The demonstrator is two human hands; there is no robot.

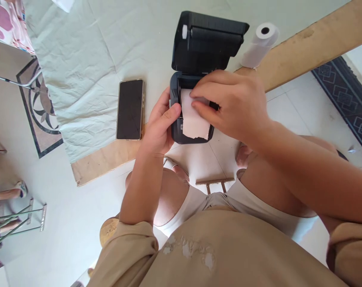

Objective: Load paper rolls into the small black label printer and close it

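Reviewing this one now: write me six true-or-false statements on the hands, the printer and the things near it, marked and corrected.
1. The left hand holds the receipt printer. True.
2. The printer's lid is closed. False: the lid stands open.
3. The right hand has its fingers at the paper in the printer. True.
4. The paper's near end is cut straight. False: it is torn and ragged.
5. The white paper roll stands on end. True.
6. The smartphone lies right of the printer. False: it lies to the left.
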